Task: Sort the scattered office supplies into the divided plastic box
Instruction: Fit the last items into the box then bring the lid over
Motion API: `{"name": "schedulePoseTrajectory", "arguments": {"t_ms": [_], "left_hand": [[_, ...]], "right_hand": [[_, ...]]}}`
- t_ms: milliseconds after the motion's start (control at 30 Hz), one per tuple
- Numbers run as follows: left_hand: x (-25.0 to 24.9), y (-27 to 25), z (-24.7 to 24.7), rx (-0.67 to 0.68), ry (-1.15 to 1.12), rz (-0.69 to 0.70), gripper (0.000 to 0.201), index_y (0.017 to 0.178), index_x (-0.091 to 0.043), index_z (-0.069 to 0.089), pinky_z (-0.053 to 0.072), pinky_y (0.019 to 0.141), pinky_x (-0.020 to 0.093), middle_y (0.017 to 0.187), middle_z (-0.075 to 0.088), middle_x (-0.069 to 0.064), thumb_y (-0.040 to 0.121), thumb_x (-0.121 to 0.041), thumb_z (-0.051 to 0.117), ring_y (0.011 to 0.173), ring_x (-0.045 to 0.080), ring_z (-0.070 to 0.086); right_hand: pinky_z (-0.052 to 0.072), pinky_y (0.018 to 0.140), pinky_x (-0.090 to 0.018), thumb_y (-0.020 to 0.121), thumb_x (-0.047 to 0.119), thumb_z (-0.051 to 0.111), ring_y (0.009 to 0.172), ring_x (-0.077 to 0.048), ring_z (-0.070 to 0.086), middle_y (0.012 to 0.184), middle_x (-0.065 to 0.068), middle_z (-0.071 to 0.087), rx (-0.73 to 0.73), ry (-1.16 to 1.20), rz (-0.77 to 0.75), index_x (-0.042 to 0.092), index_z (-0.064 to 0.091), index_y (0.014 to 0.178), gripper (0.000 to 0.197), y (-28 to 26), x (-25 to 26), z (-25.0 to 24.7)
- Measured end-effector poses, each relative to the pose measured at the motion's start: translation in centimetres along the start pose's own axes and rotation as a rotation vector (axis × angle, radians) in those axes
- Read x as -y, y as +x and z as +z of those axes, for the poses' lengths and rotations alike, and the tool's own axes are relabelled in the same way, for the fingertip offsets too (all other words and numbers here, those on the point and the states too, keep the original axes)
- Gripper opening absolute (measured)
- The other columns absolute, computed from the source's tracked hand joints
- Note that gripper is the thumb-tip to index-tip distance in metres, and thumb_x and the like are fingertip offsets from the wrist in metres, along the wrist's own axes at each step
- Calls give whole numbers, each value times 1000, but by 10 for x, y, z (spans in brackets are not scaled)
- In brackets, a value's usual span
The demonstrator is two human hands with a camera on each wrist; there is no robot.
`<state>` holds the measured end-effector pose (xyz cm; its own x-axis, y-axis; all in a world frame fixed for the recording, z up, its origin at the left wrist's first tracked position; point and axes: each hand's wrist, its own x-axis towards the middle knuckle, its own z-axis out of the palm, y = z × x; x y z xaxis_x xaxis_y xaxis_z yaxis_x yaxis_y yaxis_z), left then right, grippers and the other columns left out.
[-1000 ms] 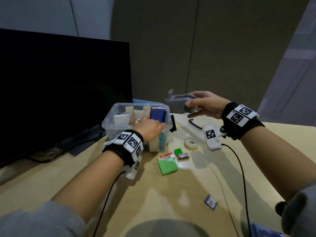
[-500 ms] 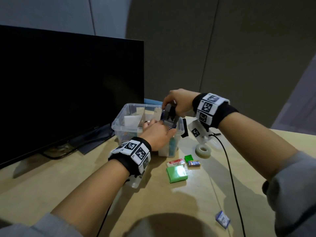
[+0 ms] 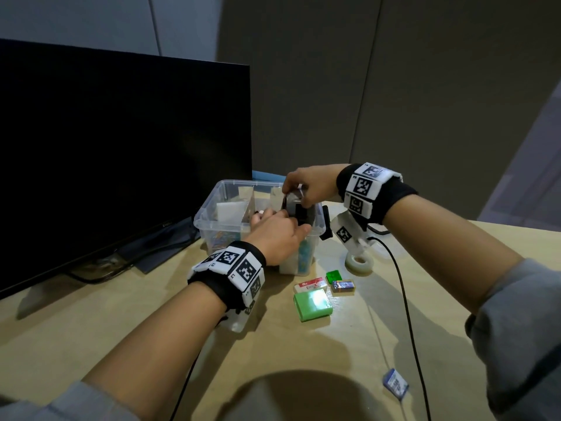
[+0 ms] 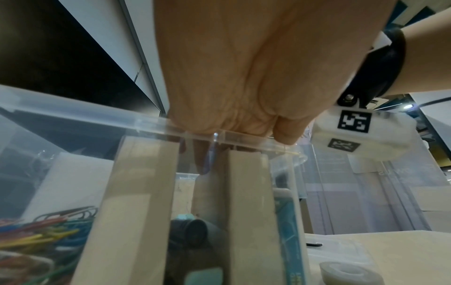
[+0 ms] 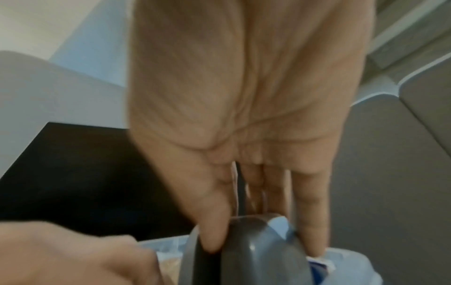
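A clear divided plastic box (image 3: 212, 205) stands in front of the monitor. My right hand (image 3: 299, 189) grips a grey stapler (image 3: 296, 206) from above and holds it upright in the box's right-hand compartment; in the right wrist view thumb and fingers (image 5: 212, 233) pinch the stapler (image 5: 258, 250). My left hand (image 3: 282, 223) lies on the box's front rim with its fingers hooked over into it. From the left wrist, the left hand (image 4: 244, 96) sits on the rim (image 4: 97, 117), above cardboard dividers (image 4: 136, 192) and coloured paper clips (image 4: 44, 231).
On the table right of the box lie a tape roll (image 3: 359, 262), a green pad (image 3: 312, 303), a red-and-white packet (image 3: 309, 285), a small green block (image 3: 334, 275) and a small box (image 3: 343, 284). A blue packet (image 3: 394, 382) lies nearer me. A black monitor (image 3: 121, 147) stands left.
My right hand brought the stapler from above the table leftward and down into the box's right compartment. My left hand stayed at the box's front rim.
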<state>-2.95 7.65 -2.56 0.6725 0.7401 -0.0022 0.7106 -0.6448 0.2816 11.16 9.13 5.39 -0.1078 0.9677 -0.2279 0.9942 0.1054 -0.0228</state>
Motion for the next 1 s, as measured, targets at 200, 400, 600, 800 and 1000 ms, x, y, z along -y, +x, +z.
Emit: {"name": "schedulePoseTrajectory", "arguments": {"t_ms": [200,400,600,800,1000], "left_hand": [[-1,-1,-2,36,-4,-6,45,121,-19,58,16,110,50,137,49,8,104,-42,24,135,28,28],[-3,-3,-3,27,5,-8,44,121,-19,58,17,110,49,137,49,7,105,-41,23,134,29,29],[-4,-4,-3,13,4,-11,44,119,-20,59,19,108,49,132,51,8,105,-41,23,131,28,32],[-4,-5,-3,0,6,-10,43,121,-22,58,19,109,50,130,52,9,105,-41,23,130,29,33],[-5,-6,-2,-24,-1,2,44,120,-22,59,19,107,48,129,51,9,104,-41,23,130,28,32]], "right_hand": [[45,100,-38,87,16,66,111,-19,56,124,1,61,-74,-9,14,24,52,133,49,2,-6,7],[46,96,-33,85,17,68,104,-14,56,123,3,61,-76,3,2,26,53,132,50,4,-5,12],[45,92,-28,84,17,70,100,-12,55,114,5,61,-89,26,-9,25,55,130,50,5,-7,19],[46,95,-30,81,19,74,102,-13,57,117,4,63,-93,31,0,25,57,129,52,8,-9,24],[45,79,-26,76,21,79,89,-11,57,108,5,60,-181,87,7,26,62,118,46,4,-14,29]]}}
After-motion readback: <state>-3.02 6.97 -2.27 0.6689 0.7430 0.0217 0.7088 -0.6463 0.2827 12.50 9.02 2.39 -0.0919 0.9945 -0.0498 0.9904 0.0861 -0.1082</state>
